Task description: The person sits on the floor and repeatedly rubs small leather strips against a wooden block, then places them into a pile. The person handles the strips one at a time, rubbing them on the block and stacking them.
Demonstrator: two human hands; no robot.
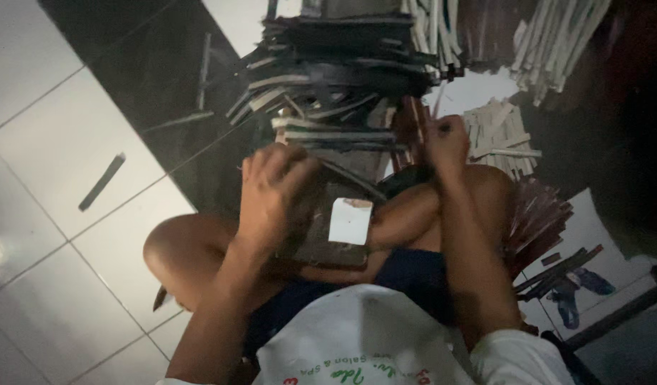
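Head view: left hand [275, 189] fingers gripping dark board [328, 235]; right hand [446, 139] fisted, contents hidden, blurred.

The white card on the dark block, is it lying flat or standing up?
Flat. The white card lies face-up on the dark block on the person's lap, beside the left hand.

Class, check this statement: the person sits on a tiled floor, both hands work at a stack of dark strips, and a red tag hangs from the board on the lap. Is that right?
Not quite. The tag is white, not red, as the head view shows. The rest holds: the person sits on the tiled floor, and the left hand and right hand work at the stack of dark strips.
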